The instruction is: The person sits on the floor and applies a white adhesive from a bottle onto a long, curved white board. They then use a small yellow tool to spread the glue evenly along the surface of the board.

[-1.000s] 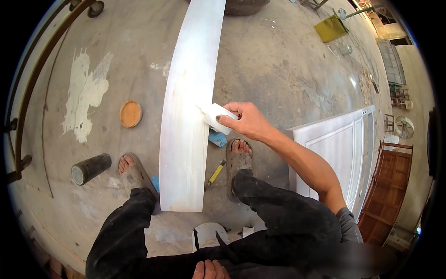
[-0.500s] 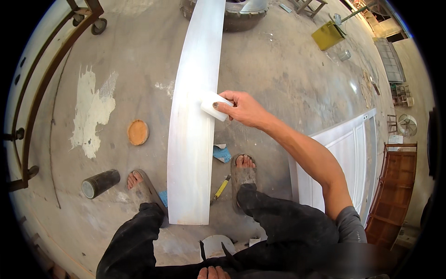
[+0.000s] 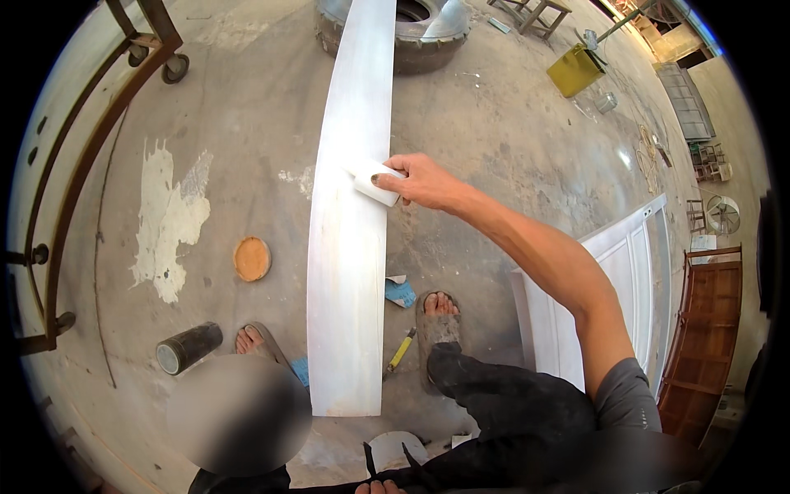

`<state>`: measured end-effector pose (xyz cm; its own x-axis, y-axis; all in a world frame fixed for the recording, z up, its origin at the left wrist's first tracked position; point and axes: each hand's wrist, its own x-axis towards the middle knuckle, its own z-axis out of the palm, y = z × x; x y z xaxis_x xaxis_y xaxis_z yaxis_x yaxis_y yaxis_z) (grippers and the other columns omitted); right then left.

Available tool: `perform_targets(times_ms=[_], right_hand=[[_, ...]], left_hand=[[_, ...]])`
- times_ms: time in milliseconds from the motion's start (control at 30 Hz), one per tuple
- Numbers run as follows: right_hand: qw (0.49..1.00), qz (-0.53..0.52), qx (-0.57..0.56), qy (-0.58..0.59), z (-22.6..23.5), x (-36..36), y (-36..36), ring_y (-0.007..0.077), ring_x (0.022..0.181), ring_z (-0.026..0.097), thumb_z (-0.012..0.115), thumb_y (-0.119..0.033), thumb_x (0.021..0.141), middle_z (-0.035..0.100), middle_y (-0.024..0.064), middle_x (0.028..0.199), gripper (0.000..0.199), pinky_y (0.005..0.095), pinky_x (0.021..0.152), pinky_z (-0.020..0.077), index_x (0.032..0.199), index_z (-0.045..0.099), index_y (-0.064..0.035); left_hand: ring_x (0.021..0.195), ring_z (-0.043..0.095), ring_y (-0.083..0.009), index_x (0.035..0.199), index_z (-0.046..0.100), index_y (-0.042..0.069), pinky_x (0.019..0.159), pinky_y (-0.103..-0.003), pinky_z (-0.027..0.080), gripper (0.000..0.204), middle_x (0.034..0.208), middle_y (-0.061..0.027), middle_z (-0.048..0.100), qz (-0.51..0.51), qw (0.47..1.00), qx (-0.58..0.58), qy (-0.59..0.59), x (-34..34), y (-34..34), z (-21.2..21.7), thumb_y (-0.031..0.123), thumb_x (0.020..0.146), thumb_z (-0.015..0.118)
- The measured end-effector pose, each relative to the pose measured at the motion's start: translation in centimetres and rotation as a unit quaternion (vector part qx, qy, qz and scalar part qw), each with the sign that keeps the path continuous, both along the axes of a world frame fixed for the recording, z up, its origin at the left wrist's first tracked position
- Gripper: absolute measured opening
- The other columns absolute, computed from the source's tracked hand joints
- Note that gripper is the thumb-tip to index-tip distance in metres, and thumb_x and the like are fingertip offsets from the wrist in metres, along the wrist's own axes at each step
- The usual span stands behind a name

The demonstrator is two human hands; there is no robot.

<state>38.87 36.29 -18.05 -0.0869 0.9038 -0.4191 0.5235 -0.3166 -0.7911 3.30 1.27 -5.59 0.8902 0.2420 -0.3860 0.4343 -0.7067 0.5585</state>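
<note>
A long white board [image 3: 346, 313] runs away from me between my feet. My right hand [image 3: 407, 181] is closed round a white block with rounded corners [image 3: 377, 186]. That block rests against the board's face near its right edge, about midway along; its underside is hidden. Only a few fingertips of my left hand [image 3: 380, 487] show at the lower edge, lying on my dark clothing; the rest of it is out of the picture.
A tyre [image 3: 436, 45] lies by the board's far end. To the left are a round orange-filled lid [image 3: 252, 258], a dark cylinder [image 3: 189, 347] and a wheeled metal frame [image 3: 99, 123]. A yellow-handled tool [image 3: 401, 349] and blue paper [image 3: 401, 292] lie near my right foot. A white panel [image 3: 584, 296] is at right.
The white block in my right hand has slid a little farther up the board, away from me. The whole view has shifted slightly. My left hand's fingertips stay at the lower edge.
</note>
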Motion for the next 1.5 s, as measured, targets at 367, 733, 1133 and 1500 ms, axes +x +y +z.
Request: perform_targets(times_ms=[367,733,1133,1500], right_hand=[[1.0,-0.002,-0.012,-0.014,0.0,-0.1,0.4,0.0189,0.071,0.063,0.069,-0.04,0.087,0.068,0.0133,0.087,0.052,0.0327,0.063,0.0517,0.112,0.07,0.0058],[0.999,0.034,-0.024,0.001,0.3,-0.4,-1.4,0.0161,0.068,0.061,0.069,-0.039,0.087,0.068,0.0116,0.082,0.049,0.0312,0.059,0.0478,0.108,0.071,0.0052],[0.997,0.061,-0.051,-0.006,1.4,-1.3,-3.1,0.0217,0.084,0.065,0.071,-0.039,0.086,0.071,0.0161,0.096,0.053,0.0347,0.074,0.0508,0.114,0.07,0.0054],[0.993,0.095,-0.061,-0.027,1.8,-1.2,-3.9,0.0219,0.08,0.064,0.07,-0.04,0.086,0.071,0.0159,0.091,0.052,0.0337,0.071,0.0496,0.112,0.072,0.0052]], left_hand=[[0.108,0.063,-0.0466,0.113,0.066,-0.004,0.089,-0.061,0.05,0.044,0.117,-0.031,0.066,-0.007,1.0,0.024,-0.016,0.0,0.5,0.7,0.029,0.087,0.051],[0.109,0.063,-0.0473,0.114,0.066,-0.004,0.09,-0.062,0.05,0.045,0.118,-0.0315,0.066,0.014,0.998,0.05,-0.043,-0.1,0.0,2.1,0.03,0.087,0.051],[0.105,0.064,-0.0466,0.105,0.066,-0.004,0.092,-0.061,0.05,0.041,0.114,-0.0296,0.067,0.083,0.99,0.098,-0.064,-1.2,-5.4,-1.9,0.026,0.082,0.053],[0.107,0.063,-0.0453,0.107,0.066,-0.005,0.093,-0.06,0.05,0.04,0.114,-0.0292,0.067,0.061,0.992,0.086,-0.075,1.5,2.0,4.7,0.024,0.082,0.054]])
